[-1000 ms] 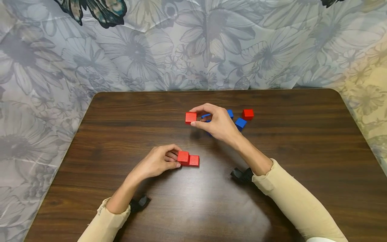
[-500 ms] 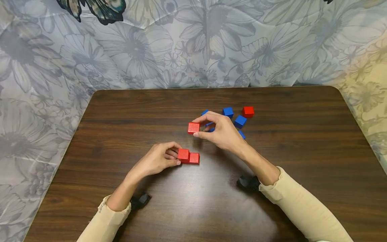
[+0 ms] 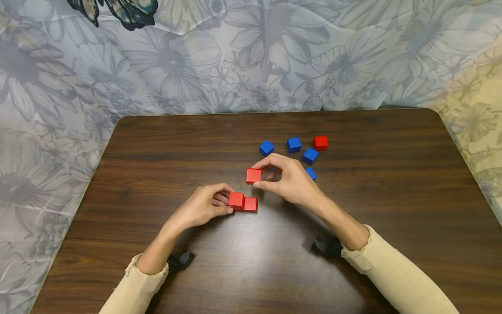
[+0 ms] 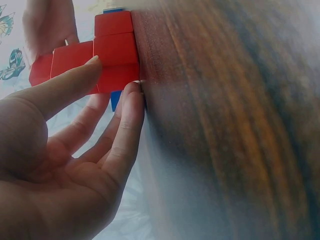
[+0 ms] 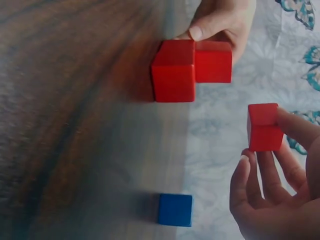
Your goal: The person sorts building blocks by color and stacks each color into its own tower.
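Note:
Toward the middle of the table, my left hand pinches the left side of a small group of red blocks. One red block sits raised on the left of the group, with a lower red block against its right. Thumb and fingertips on the red faces show in the left wrist view. My right hand pinches another red block between thumb and fingers, just behind the group. The right wrist view shows this red block off the table, apart from the group.
Behind my right hand lie several loose blue blocks, one mostly hidden by its fingers. A loose red block is at their far right. The dark wooden table ends at a floral cloth.
My right hand has come toward the front with its red block, nearer the red group, uncovering more blue blocks. The left hand keeps its place at the group.

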Motion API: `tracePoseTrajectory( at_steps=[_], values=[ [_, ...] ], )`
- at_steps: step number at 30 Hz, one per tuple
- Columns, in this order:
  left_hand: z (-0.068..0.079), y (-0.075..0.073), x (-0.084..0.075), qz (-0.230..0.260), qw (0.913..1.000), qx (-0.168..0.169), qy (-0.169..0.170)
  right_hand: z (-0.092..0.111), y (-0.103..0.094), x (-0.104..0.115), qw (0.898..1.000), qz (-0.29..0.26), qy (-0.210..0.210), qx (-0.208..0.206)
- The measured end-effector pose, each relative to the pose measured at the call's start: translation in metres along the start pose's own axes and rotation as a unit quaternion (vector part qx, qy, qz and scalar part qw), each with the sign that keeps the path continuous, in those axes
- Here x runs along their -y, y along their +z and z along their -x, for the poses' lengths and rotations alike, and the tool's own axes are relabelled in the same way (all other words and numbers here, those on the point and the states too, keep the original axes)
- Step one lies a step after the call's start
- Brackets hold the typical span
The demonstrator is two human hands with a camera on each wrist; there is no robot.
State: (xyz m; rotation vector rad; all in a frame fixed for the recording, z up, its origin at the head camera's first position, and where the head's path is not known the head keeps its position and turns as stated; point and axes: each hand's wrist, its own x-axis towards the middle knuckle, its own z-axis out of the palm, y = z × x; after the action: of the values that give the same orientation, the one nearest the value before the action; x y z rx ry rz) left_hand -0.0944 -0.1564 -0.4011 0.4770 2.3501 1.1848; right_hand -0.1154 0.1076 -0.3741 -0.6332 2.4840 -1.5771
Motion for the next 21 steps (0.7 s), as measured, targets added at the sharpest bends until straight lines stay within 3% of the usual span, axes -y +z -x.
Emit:
tracePoseTrajectory(
  at_steps=[13, 21],
  values=[
    [0.0, 0.001, 0.001, 0.005, 1.0, -0.001, 0.002, 0.012, 0.009, -0.005, 0.999, 0.006, 0.022, 0.031],
    [0.0, 0.0, 0.001, 0.001, 1.0, 0.002, 0.007, 0.016, 0.016, -0.007, 0.999, 0.017, 0.014, 0.039]
  ],
)
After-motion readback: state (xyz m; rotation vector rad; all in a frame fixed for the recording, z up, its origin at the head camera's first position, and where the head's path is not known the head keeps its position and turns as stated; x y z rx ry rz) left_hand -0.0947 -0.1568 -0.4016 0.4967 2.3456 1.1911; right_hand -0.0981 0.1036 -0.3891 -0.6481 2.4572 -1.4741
